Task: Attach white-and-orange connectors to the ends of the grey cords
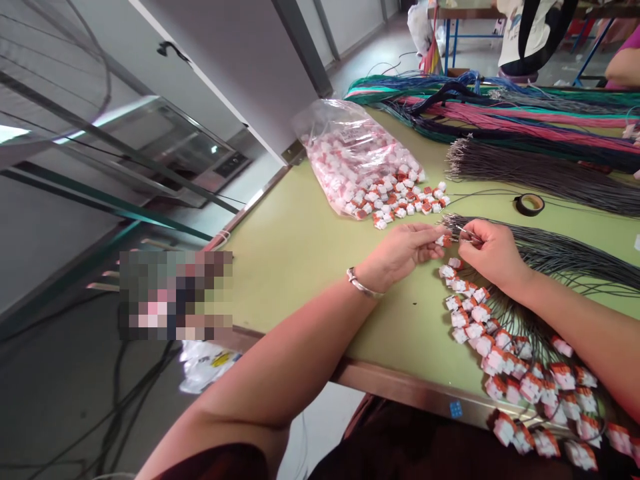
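My left hand (407,252) is closed in a pinch on a small white and orange connector (443,241). Close beside it, the fingers of my right hand (487,250) pinch a thin dark wire (465,231) with a metal tip, near the connector. Whether the tip is inside the connector I cannot tell. A bundle of black wires (565,250) runs from under my right hand to the right, bare tips on the left. Below my right hand lie several wires with white and orange connectors (483,313) on their ends, some hanging over the table edge.
A clear plastic bag (350,147) spills loose connectors (400,203) onto the green table (280,247). A roll of black tape (529,204) lies at right, near another black wire bundle (540,170). Behind are coloured wires (480,113). A person (530,33) is at the far table.
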The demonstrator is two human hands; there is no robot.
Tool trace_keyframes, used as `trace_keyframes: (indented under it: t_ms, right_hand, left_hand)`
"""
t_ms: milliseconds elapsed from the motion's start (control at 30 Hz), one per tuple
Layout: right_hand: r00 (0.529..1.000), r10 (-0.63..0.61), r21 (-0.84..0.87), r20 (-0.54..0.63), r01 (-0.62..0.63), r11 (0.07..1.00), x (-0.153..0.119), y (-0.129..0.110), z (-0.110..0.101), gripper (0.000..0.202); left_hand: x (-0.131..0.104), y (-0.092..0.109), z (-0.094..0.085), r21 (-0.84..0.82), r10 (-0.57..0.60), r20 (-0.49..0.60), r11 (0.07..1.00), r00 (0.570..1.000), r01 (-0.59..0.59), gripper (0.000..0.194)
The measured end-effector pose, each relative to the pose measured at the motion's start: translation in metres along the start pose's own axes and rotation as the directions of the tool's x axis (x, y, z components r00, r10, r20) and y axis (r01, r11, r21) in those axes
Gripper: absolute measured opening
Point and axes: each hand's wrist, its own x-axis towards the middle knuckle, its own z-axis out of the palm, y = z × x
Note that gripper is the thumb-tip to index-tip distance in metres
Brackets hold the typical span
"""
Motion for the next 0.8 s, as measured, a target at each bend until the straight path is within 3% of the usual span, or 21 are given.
trace_keyframes:
  t_ms: [233, 533, 800]
  right_hand:
    - [0.997, -0.078, -0.088, 0.028, 0.08, 0.993, -0.001, 0.003, 0.0, 0.002]
    - [0.995, -0.041, 0.085, 0.09, 0.033, 0.996, -0.001, 0.002, -0.003, 0.003]
    - [0.994, -0.019, 0.033, 0.111, 0.015, 0.999, 0.001, 0.004, 0.0, 0.004]
  left_hand:
    - [0.0, -0.005, -0.007, 0.35, 0.177, 0.021, 0.92, 0.984, -0.173, 0.014]
    - [0.006, -0.01, -0.01, 0.069, 0.157, 0.066, 0.984, 0.985, -0.161, 0.019]
    - [0.009, -0.014, -0.008, 0.174, 0.176, 0.135, 0.965, 0.975, -0.198, 0.026]
